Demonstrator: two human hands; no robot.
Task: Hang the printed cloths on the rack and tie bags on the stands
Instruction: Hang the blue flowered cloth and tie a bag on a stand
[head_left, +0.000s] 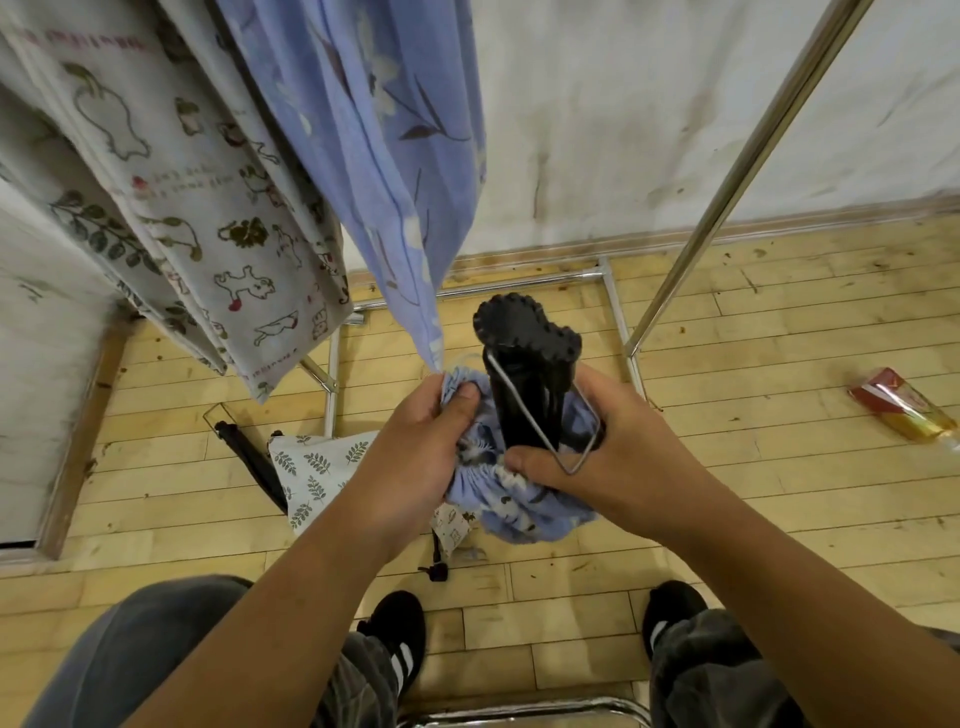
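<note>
Blue floral drawstring cloth bag (519, 501) is held round black folded stand (522, 332). Left hand (415, 449) fingers pinched on gathered mouth, right hand (628, 441) fingers clamped on bag and stand. Tying step, likely; mouth to be cinched, knotted next.

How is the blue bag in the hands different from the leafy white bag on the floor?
The blue bag is blue with pale flowers; the white bag has dark leaves. The blue bag is held by the left hand and right hand, while the white bag lies on the floor. The blue bag is bunched round a black stand; the white bag lies flatter. Both are printed cloth.
</note>
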